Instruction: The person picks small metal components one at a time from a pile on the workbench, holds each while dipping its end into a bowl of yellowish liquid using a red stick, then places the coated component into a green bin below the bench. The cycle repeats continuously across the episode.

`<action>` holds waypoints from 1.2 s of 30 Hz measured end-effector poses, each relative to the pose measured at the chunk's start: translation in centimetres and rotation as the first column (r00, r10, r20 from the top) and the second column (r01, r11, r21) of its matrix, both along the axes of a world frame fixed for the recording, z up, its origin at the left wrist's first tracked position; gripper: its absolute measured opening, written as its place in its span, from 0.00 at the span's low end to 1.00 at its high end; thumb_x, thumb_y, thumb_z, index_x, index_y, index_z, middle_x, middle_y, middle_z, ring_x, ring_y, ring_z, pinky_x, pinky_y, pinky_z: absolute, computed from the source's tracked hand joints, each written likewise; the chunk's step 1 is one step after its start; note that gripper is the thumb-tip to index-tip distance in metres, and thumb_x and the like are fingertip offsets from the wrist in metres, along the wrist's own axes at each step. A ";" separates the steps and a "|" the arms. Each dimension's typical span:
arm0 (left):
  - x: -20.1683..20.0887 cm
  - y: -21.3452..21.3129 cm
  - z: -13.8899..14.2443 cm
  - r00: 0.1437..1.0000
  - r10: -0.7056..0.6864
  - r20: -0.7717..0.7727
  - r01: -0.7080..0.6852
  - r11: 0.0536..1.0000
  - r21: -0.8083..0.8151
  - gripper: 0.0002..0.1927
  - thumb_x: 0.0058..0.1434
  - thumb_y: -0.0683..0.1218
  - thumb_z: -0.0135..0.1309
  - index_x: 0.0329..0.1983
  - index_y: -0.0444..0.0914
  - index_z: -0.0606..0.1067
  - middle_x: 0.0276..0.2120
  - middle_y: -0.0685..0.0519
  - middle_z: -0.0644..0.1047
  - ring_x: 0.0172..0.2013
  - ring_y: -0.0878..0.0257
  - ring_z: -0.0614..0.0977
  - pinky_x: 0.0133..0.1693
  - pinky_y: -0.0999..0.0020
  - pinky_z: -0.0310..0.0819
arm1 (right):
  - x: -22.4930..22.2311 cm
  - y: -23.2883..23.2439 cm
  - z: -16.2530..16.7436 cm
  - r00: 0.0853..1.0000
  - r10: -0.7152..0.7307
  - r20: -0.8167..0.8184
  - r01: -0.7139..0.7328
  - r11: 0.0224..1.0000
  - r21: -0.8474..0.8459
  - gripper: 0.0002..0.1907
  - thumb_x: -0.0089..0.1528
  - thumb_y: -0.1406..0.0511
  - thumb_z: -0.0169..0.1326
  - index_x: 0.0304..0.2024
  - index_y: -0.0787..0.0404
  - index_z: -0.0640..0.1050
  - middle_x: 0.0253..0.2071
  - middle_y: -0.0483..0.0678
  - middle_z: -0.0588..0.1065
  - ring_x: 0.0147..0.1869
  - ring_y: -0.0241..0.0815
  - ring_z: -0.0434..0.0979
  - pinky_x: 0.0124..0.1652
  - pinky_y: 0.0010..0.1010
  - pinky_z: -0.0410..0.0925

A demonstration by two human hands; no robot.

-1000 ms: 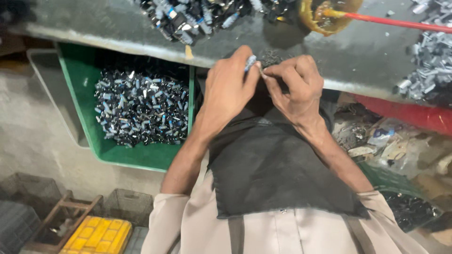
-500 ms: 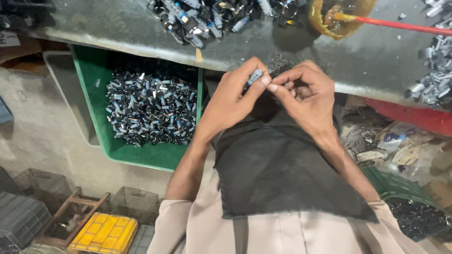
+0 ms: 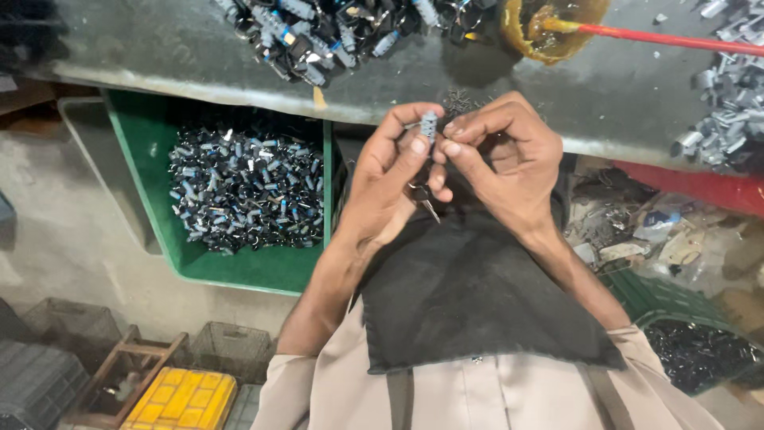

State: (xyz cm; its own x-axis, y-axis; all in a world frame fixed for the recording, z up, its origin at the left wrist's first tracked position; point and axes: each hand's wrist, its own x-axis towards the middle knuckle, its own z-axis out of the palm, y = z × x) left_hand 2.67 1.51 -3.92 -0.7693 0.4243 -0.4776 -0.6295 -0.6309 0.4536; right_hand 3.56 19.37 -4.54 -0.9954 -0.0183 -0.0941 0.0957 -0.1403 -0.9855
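Both of my hands meet just below the edge of the grey metal workbench (image 3: 191, 56). My left hand (image 3: 394, 179) pinches a small silver cylindrical part (image 3: 429, 126) between thumb and fingers. A small key-like metal piece (image 3: 426, 203) hangs under that hand. The fingertips of my right hand (image 3: 501, 155) press against the same silver part from the right. Under both hands a black cloth (image 3: 469, 295) lies across my lap.
A green bin (image 3: 239, 271) of small black and silver parts stands below the bench at left. A pile of similar parts (image 3: 334, 28) lies on the bench, beside a yellow bowl (image 3: 549, 32) holding a red-handled tool (image 3: 676, 40). More parts (image 3: 728, 87) at right. A yellow case (image 3: 179, 402) sits on the floor.
My hands have stayed together on the small part and turned it slightly. The view has shifted so that the hands sit lower and more central.
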 end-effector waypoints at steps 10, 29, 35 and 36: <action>1.3 0.9 -0.4 0.996 0.008 -0.090 -0.015 0.997 -0.078 0.16 0.76 0.46 0.52 0.62 0.35 0.70 0.44 0.52 0.74 0.33 0.69 0.73 0.34 0.72 0.75 | 0.5 0.3 0.7 0.999 -0.006 0.048 0.007 1.000 -0.008 0.07 0.69 0.81 0.59 0.45 0.70 0.75 0.45 0.51 0.74 0.47 0.36 0.80 0.49 0.24 0.75; -4.5 5.7 -2.3 0.985 0.076 -0.158 -0.083 0.996 -0.039 0.13 0.76 0.44 0.53 0.57 0.31 0.72 0.43 0.50 0.78 0.43 0.67 0.79 0.46 0.71 0.75 | -1.3 12.2 -2.2 0.928 -0.315 0.201 0.150 0.807 0.571 0.25 0.77 0.51 0.40 0.65 0.63 0.69 0.55 0.46 0.72 0.59 0.36 0.70 0.59 0.34 0.65; -4.4 6.0 -3.3 0.985 0.169 0.036 -0.173 0.965 0.196 0.14 0.75 0.44 0.52 0.59 0.34 0.71 0.40 0.52 0.75 0.39 0.67 0.76 0.43 0.69 0.74 | 0.2 15.3 -4.2 0.902 -0.408 -0.143 0.430 0.883 0.190 0.15 0.81 0.61 0.53 0.60 0.68 0.70 0.48 0.53 0.73 0.48 0.45 0.79 0.47 0.33 0.73; -4.2 5.9 -3.2 0.985 0.163 0.060 -0.172 0.966 0.191 0.13 0.75 0.45 0.52 0.59 0.35 0.71 0.40 0.52 0.75 0.38 0.67 0.76 0.43 0.69 0.74 | 1.1 15.2 -4.0 0.870 -0.481 -0.104 0.491 0.865 0.107 0.12 0.81 0.65 0.55 0.57 0.70 0.71 0.44 0.54 0.73 0.43 0.46 0.79 0.43 0.33 0.73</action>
